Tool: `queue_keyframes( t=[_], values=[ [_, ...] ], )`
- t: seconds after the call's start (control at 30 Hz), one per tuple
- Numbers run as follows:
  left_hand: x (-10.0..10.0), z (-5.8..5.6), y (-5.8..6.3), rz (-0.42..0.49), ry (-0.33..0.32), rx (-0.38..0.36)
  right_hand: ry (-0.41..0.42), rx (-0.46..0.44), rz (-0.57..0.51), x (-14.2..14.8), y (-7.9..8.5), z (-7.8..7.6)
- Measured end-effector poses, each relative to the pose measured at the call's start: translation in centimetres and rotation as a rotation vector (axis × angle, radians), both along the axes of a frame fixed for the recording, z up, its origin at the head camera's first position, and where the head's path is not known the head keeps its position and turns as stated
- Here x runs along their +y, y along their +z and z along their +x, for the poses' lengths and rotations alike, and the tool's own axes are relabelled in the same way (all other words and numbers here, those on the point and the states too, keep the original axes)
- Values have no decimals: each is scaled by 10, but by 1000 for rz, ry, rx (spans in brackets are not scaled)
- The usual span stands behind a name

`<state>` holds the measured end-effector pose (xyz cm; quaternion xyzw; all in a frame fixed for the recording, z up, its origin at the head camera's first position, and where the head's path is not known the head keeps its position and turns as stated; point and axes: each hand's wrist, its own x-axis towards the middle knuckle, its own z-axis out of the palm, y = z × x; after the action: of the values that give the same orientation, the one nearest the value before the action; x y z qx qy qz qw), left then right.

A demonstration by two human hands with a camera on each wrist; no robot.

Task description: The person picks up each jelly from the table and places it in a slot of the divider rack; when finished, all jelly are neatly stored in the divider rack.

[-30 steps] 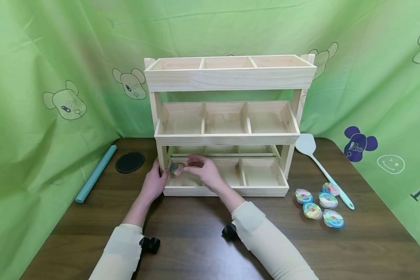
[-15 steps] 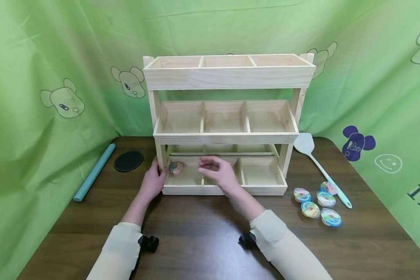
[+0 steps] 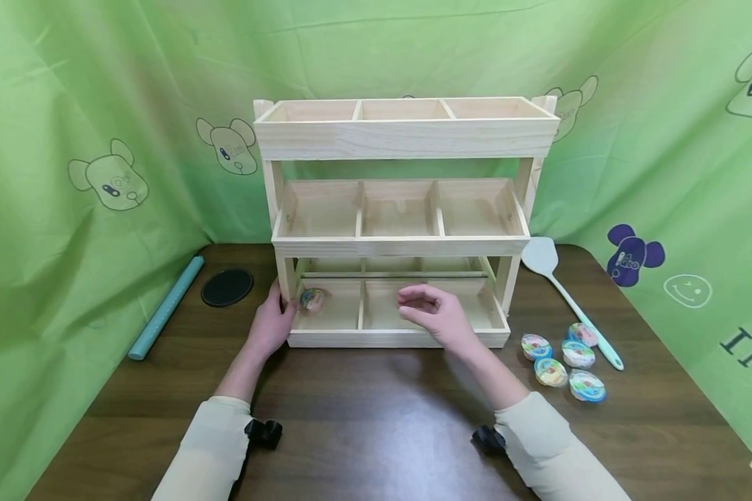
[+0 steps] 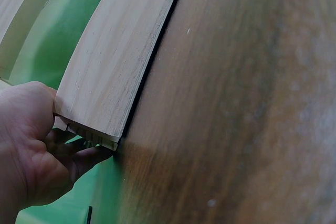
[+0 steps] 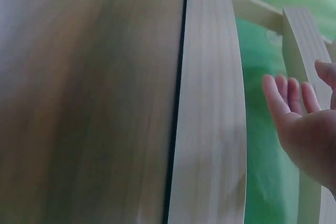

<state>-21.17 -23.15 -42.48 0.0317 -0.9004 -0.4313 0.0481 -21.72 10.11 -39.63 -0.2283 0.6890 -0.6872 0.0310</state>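
Observation:
A three-tier wooden rack (image 3: 407, 141), each tray split into three compartments, stands on the table. At its lower left corner my left hand (image 3: 272, 321) grips the tray's end; in the left wrist view the left hand (image 4: 31, 145) has its thumb above and its fingers along the end face. One small lidded cup (image 3: 312, 299), like a jelly cup, lies in the bottom tray's left compartment. My right hand (image 3: 439, 313) hovers over the bottom tray, towards its right side, holding nothing. In the right wrist view the right hand's fingers (image 5: 270, 93) are loosely bent.
Several similar lidded cups (image 3: 551, 372) sit on the table at the right, beside a pale blue spatula (image 3: 570, 303). To the left lie a black disc (image 3: 227, 287) and a light blue rod (image 3: 166, 307). A green curtain (image 3: 131, 69) hangs behind.
My right hand has let go of the cup in the bottom left compartment and moved right across the bottom tray. The left hand keeps its grip on the rack.

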Motion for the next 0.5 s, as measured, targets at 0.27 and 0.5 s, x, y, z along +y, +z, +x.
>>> queue_keyframes(
  t=[0.27,0.5],
  values=[
    [-1,0,-1,-9,-1,-5,-65,48,72,50,6,0],
    [-1,0,-1,-1,-2,10,-105,86,211,99,20,0]
  ],
)
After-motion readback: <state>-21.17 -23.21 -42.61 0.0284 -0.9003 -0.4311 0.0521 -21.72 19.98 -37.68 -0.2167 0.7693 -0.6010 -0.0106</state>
